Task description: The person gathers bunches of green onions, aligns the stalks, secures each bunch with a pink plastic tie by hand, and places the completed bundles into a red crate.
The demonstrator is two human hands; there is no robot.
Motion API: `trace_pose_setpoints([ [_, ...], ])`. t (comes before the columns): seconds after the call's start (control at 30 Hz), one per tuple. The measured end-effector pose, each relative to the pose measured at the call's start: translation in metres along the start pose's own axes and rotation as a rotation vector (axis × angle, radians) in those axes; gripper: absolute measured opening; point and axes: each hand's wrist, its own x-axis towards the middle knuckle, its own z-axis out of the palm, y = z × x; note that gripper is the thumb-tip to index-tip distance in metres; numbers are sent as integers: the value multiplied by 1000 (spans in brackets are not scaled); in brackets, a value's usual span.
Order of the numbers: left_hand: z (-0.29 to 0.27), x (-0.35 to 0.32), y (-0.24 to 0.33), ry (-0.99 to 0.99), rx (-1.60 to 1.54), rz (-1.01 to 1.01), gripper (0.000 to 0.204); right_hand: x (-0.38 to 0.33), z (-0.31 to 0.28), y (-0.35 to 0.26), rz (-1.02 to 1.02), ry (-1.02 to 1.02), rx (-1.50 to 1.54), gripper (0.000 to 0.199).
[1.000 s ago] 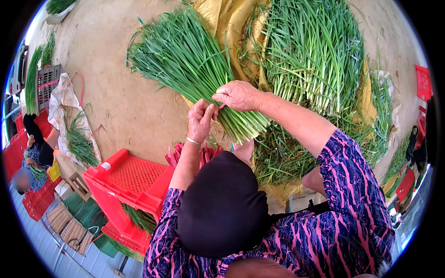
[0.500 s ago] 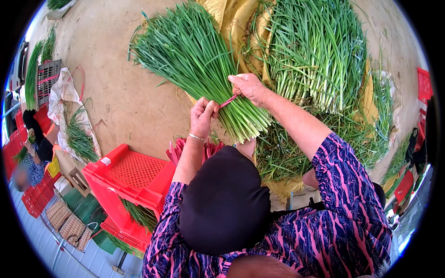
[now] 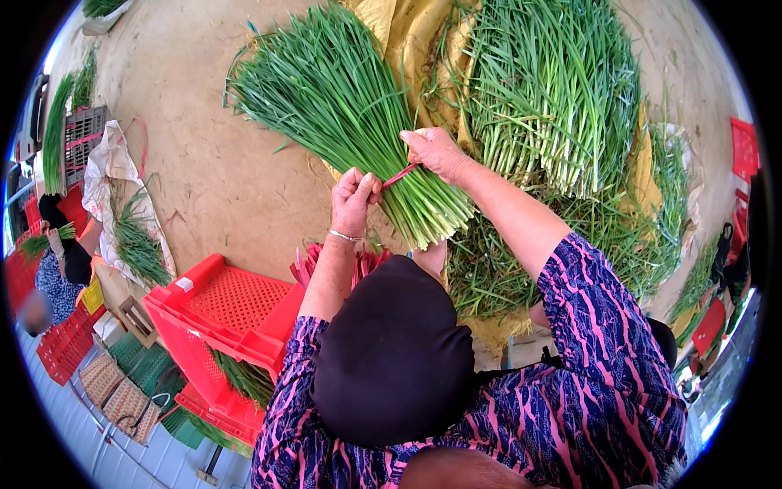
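Observation:
A thick bundle of long green chives [image 3: 330, 94] lies slanted in front of me, its leaf tips at the far left and its pale cut ends toward me. Across its stalks, near the cut ends, runs a narrow pinkish-red tie strip [image 3: 399, 176]. My left hand [image 3: 353, 204] is closed on one end of the strip at the bundle's left side. The other end is pinched by my right hand [image 3: 438, 153] on the right side. Between the two hands the strip looks taut. More red strips [image 3: 371, 262] lie beside my left forearm, partly hidden by black cloth [image 3: 391, 350].
A pile of untied chives [image 3: 554, 98] rests on yellow sheeting [image 3: 419, 41] at the far right, with loose trimmings [image 3: 505, 273] nearer me. Red plastic crates [image 3: 236, 301] stand at my left. Farther left, a person [image 3: 61, 277] holds greens beside a white sack [image 3: 114, 163].
My hands stay on the strip, the left shifted slightly leftward, and a little more strip shows between them. The person at the far left has raised their greens.

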Motion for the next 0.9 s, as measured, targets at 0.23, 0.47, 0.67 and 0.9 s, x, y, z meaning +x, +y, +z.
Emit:
trace_pose_setpoints([
  [0.23,10,26,47,-89,863,125,28,-27,3,8,-311,125,-667,40],
  [0.47,36,79,72,-329,1322,303,24,-78,41,-26,-326,82,-1273,13],
  [0.67,107,108,77,-647,1743,107,22,-94,61,-7,-595,78,-1501,19],
  [0.9,144,127,67,-966,1852,-168,17,-88,57,-12,-470,-23,-1674,34],
])
